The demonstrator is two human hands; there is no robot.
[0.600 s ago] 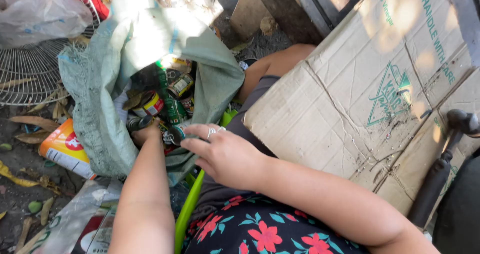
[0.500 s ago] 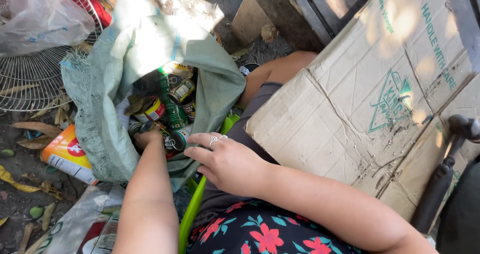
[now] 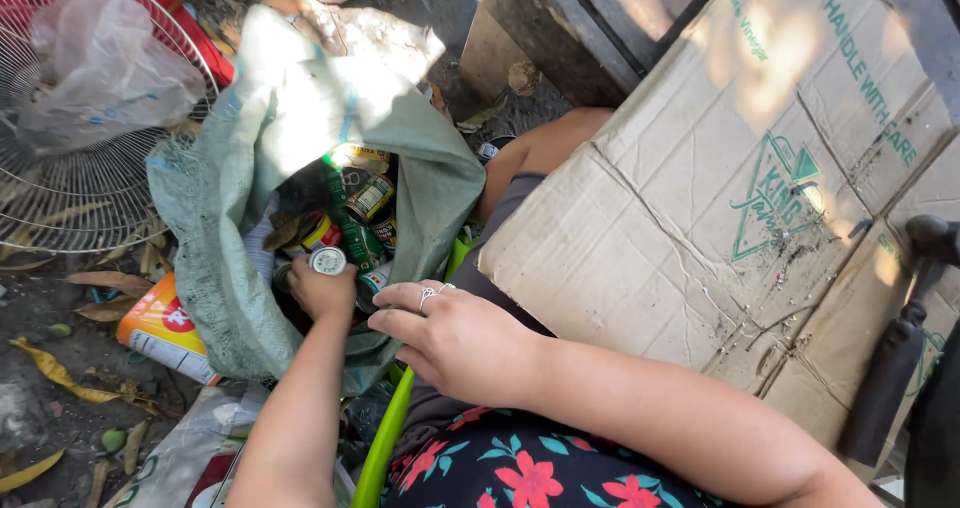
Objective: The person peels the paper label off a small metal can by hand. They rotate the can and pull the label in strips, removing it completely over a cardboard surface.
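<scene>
I'm outdoors in a scrap-sorting spot: bare dirt ground (image 3: 40, 408) strewn with dry leaves (image 3: 60, 373), a woven green sack (image 3: 240, 268) stuffed with empty cans (image 3: 370, 198), a flattened cardboard box (image 3: 700, 218), a discarded wire fan guard (image 3: 70, 188) and plastic bags (image 3: 100, 68) piled about
</scene>
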